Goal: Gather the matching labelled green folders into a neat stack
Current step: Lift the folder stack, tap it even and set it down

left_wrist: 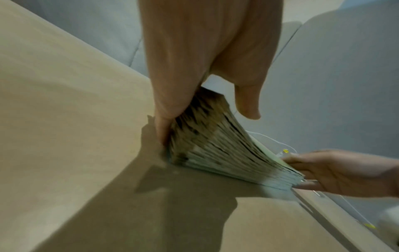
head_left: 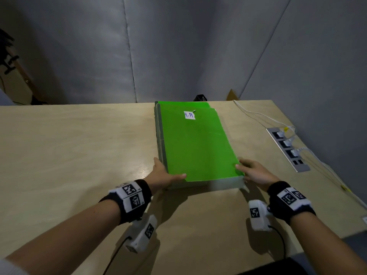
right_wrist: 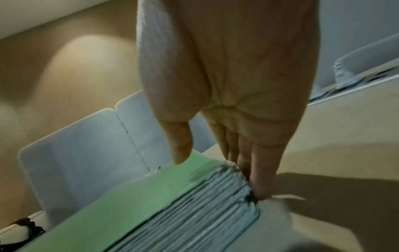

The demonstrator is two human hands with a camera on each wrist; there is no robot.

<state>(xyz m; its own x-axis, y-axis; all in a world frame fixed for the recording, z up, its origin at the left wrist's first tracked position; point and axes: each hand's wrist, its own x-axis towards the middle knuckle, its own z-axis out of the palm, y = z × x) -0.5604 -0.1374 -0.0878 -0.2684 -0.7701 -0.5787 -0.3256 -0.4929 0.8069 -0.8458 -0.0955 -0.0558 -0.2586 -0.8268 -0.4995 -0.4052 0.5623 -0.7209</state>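
Note:
A thick stack of green folders point(head_left: 196, 143) lies on the wooden table point(head_left: 79, 155), and its top cover carries a white label point(head_left: 189, 115) reading "H-R". My left hand point(head_left: 168, 171) is at the near-left corner, with straight fingers pressed against the stack's left side and the thumb on top. My right hand point(head_left: 250, 169) is at the near-right corner, fingers flat along the right side. In the left wrist view the left hand point(left_wrist: 183, 85) touches the layered paper edges point(left_wrist: 215, 145). The right wrist view shows the right hand point(right_wrist: 237, 145) against the stack's corner point(right_wrist: 151, 204).
A grey power strip point(head_left: 288, 149) with white plugs and cables lies near the table's right edge. A small black object point(head_left: 201, 97) and a cardboard corner point(head_left: 232, 95) sit behind the table's far edge. Grey padded walls close off the back and right.

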